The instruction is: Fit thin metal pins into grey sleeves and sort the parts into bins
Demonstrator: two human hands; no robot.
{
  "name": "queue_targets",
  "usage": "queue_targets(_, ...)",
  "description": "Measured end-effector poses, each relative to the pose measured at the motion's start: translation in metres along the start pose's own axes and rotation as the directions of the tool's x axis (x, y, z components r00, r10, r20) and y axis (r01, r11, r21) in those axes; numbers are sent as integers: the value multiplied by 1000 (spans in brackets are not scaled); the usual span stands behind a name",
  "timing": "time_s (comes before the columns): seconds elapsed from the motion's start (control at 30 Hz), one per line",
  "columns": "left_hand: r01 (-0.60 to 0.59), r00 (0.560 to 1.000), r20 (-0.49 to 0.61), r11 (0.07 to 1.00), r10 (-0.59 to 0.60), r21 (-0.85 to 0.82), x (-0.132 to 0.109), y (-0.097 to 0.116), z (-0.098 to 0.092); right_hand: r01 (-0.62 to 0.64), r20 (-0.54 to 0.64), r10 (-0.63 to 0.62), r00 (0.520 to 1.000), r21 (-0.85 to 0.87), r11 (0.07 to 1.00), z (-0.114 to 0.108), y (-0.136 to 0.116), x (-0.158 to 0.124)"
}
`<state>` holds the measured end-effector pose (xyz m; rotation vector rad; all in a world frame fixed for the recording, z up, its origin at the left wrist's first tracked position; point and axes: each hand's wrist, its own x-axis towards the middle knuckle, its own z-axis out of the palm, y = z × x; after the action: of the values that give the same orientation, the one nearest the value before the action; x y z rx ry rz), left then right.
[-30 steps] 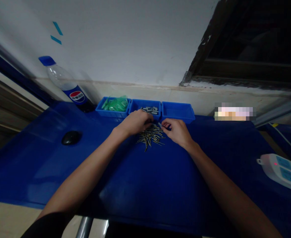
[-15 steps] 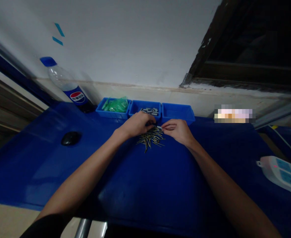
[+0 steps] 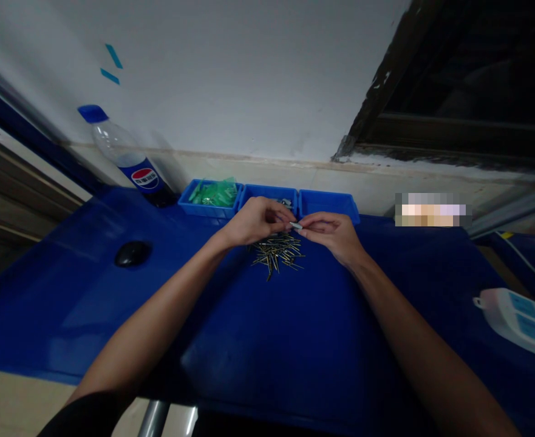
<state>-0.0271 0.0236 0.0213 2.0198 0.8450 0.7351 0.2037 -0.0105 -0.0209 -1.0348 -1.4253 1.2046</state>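
Between my fingertips, just above the tabletop, is a small pale grey, tube-like piece (image 3: 296, 225). My right hand (image 3: 333, 233) pinches its right end. At its left end the fingers of my left hand (image 3: 255, 221) are pinched together; whether they also hold a thin pin is hidden. Below both hands lies a loose pile of thin brassy, screw-like pins (image 3: 276, 252) on the blue tabletop. Behind my left hand, the middle blue bin (image 3: 267, 192) holds more small grey pieces (image 3: 286, 202), partly covered by that hand.
Left of the middle bin, another blue bin (image 3: 210, 210) holds green plastic packets (image 3: 217, 192); a third bin (image 3: 328, 203) is at right. A cola bottle (image 3: 144, 176) stands by the wall. A black mouse (image 3: 133, 254) lies left, a white power strip (image 3: 517, 318) right.
My left hand has moved up and right, its fingertips now meeting the grey piece. My right hand has lifted the piece slightly off the pile.
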Motion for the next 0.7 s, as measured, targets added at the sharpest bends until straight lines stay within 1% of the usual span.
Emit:
queue_targets(0.1,38,999,12,994,-37,-103,1,5,-3,-7,-15,7,1000,16,1000,-1,-2,0)
queue_targets(0.17,55,998,16,990,-53,-128,1,6,-5,-27,-12,27,1000,-3,1000,-1,-1,1)
queue_targets(0.2,62,998,0,990,-62,-128,1,5,-6,-34,0,34,999,-30,999,-1,-1,1)
queue_targets(0.27,78,993,-85,991,-87,-105,2,1,-8,-12,39,17,999,-134,991,1,1,1)
queue_targets(0.3,90,984,-147,992,-102,-85,2,-2,-9,26,70,-12,998,-210,977,3,3,1)
queue_targets(0.33,103,970,-215,993,-114,-63,2,-5,-10,83,110,-52,993,-295,952,4,4,0)
queue_targets(0.4,134,935,-330,991,-132,-17,3,-11,-11,222,213,-137,967,-456,862,8,8,-1)
queue_targets(0.47,162,914,-380,986,-140,26,2,-15,-12,337,320,-176,931,-568,751,11,11,-3)
queue_targets(0.53,177,918,-372,982,-139,71,2,-15,-12,394,381,-175,908,-633,667,12,12,-4)
queue_targets(0.57,176,923,-361,980,-132,93,2,-14,-11,404,387,-175,905,-655,639,12,13,-4)
queue_targets(0.7,150,942,-323,978,-97,144,2,-9,-8,384,335,-196,922,-718,581,10,11,-4)
